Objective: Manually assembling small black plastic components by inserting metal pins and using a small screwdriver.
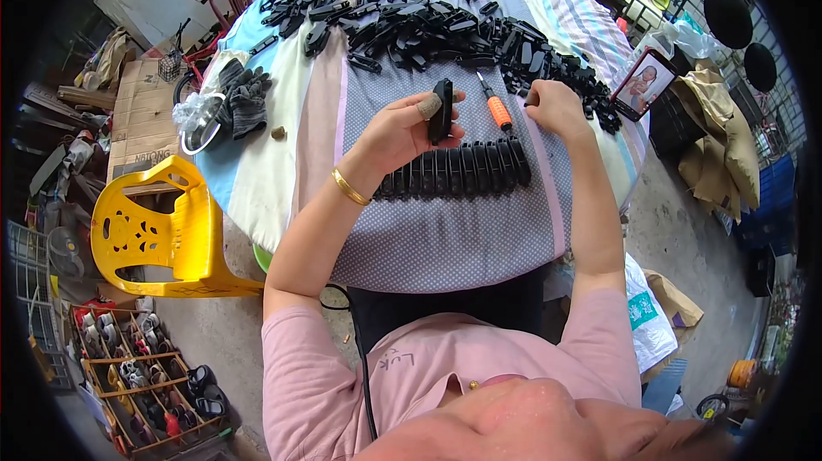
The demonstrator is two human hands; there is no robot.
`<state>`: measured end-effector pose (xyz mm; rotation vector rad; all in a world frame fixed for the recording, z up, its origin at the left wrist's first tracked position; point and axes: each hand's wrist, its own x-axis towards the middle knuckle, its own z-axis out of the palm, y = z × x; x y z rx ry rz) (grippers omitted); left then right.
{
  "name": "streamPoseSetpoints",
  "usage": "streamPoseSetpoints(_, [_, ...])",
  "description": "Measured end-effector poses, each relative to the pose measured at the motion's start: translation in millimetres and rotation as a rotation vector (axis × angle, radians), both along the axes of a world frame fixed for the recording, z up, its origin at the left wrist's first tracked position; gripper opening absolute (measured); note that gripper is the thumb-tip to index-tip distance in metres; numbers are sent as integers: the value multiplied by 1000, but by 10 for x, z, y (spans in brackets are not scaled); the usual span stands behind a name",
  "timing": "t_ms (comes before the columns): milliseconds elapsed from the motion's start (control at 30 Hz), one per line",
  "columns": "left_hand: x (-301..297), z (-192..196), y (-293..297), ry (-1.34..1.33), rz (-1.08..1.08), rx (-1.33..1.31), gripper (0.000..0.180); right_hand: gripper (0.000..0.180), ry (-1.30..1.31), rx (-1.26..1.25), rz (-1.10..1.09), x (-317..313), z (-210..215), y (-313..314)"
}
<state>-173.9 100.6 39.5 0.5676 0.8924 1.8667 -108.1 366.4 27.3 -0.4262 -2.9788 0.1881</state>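
My left hand (407, 125) is closed round a black elongated plastic part (441, 114), held upright above the table; a tan wrap covers one fingertip. Below it, a neat row of similar black parts (462, 170) lies side by side on the dotted cloth. My right hand (555, 108) is curled shut at the edge of a heap of small black pieces (591, 93); whatever its fingers pinch, if anything, is hidden. Between the two hands lies a screwdriver (495, 106) with an orange handle and its tip pointing away from me.
Large heaps of loose black parts (411, 33) cover the far side of the cloth-covered table (411, 255). A propped phone (642, 84) stands at the right edge. Dark gloves (246, 97) lie at the left. A yellow plastic chair (163, 226) is beside the table.
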Motion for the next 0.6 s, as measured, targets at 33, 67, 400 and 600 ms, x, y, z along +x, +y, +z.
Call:
streamPoseSetpoints(33, [4, 1, 2, 2, 2, 2, 33, 25, 20, -88, 31, -10, -11, 10])
streamPoseSetpoints(67, [11, 4, 1, -6, 9, -1, 33, 27, 40, -177, 61, -19, -29, 10])
streamPoseSetpoints(400, [120, 9, 53, -41, 35, 20, 32, 17, 767, -1237, 562, 146, 177, -848])
streamPoseSetpoints(600, [132, -91, 73, -17, 47, 37, 32, 14, 922, -696, 544, 165, 155, -937])
